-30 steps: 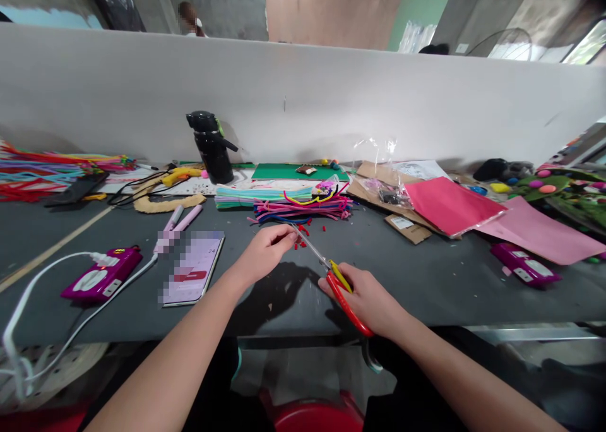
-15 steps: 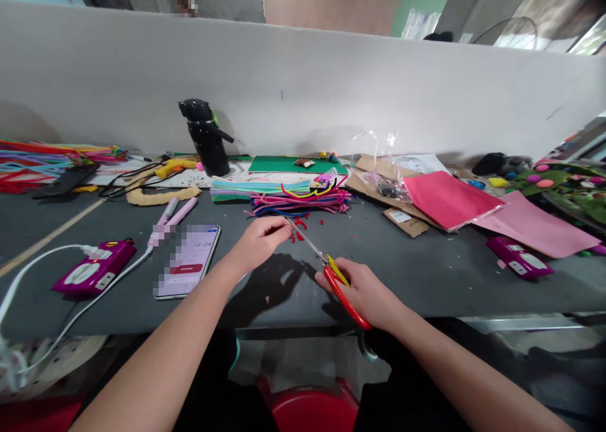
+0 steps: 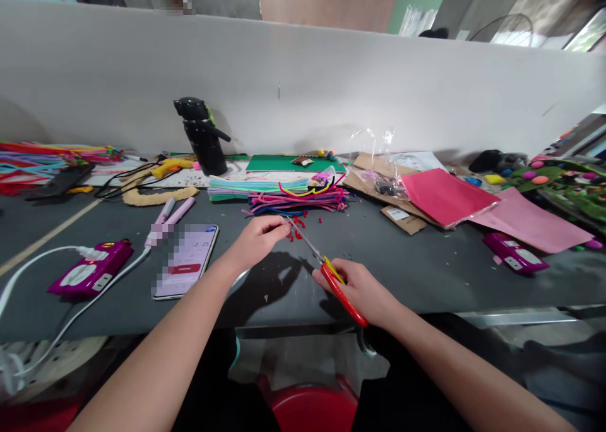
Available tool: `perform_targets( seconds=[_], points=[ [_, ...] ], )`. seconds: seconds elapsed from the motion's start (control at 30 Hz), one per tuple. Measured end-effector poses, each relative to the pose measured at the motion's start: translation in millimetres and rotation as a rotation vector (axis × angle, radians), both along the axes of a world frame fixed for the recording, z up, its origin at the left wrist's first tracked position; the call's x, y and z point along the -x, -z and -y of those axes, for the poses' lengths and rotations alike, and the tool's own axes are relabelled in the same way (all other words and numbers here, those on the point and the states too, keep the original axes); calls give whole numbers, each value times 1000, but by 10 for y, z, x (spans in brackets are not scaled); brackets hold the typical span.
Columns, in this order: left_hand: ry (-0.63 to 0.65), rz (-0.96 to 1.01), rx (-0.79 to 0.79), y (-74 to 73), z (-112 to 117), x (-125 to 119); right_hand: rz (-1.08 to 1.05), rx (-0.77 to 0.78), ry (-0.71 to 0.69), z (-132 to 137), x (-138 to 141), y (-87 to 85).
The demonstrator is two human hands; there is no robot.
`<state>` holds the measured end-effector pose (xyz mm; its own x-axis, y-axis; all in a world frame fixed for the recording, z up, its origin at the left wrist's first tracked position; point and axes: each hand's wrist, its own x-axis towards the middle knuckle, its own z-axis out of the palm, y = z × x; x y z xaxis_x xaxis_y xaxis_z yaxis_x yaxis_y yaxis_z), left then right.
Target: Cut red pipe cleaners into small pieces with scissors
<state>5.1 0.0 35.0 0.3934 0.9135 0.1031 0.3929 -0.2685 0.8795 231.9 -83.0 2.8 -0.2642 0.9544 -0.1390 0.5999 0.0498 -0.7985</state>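
Note:
My right hand grips red-handled scissors whose blades point up-left over the grey table. The blade tips meet the fingertips of my left hand, which is pinched on something small that I cannot make out. Small red cut bits lie scattered just beyond the blades. Behind them is a pile of coloured pipe cleaners.
A phone lies left of my left hand, with pink pens and a purple charger block on a white cable. A black bottle stands at the back. Pink paper sheets and cardboard lie right.
The view has shifted slightly, so everything sits a little higher in the frame. Both hands keep the same pose, with the scissors still at the left fingertips.

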Motion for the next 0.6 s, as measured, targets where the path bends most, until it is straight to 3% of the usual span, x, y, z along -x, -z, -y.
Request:
perform_targets(
  seconds=[0.6],
  points=[
    [46, -18, -22, 22, -34, 18, 80, -18, 15, 5, -28, -14]
  ],
)
